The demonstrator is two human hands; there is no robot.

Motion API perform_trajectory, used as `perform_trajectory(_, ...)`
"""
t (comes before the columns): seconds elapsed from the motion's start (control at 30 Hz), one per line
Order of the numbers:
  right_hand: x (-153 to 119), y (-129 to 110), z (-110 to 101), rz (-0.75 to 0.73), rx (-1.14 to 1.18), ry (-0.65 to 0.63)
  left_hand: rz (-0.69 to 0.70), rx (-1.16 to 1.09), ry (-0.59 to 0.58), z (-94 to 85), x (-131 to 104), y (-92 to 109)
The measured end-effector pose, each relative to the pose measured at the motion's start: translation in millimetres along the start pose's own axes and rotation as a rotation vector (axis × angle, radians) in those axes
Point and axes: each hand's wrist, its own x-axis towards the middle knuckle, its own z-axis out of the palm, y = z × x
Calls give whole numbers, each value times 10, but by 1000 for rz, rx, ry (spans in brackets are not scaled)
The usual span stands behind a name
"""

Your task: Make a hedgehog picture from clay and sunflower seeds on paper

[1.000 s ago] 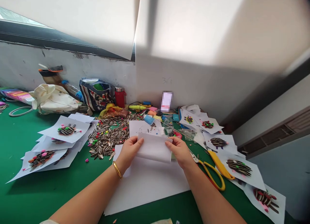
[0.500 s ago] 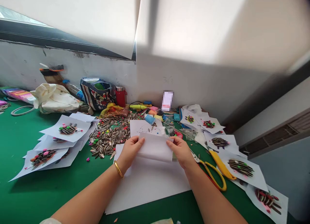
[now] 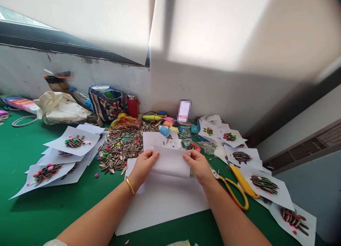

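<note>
White sheet (image 3: 172, 163), pinched at opposite edges by our left grip (image 3: 144, 166) and right grip (image 3: 199, 165), sits between them over larger papers (image 3: 165, 205) on the bench (image 3: 37, 217), scissors (image 3: 217, 175) beside our right. Its position has barely shifted this past second; we judge the handling paused.

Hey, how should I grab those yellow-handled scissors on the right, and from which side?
Probably by the yellow handle loop, coming in from the near right: it shows beside the right forearm and points back toward you, while the blades point away and left. The right hand pinches the white paper, so it would likely need to let go first.
</note>
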Motion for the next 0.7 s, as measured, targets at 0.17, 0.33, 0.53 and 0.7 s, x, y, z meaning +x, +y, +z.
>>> perform_trajectory(0.17,14,13,0,-9,-3,4,-7,-9,-6,0,-2,0)
perform_trajectory(0.33,14,18,-2,-7,-17,6,-10,-17,-11,-2,-6,-4)
perform_trajectory(0.53,5,5,9,-13,-26,24,-8,-18,-12,-1,-2,-1)
perform_trajectory(0.7,8,3,11,-6,-16,15,-4,-10,-8,-3,1,-5)
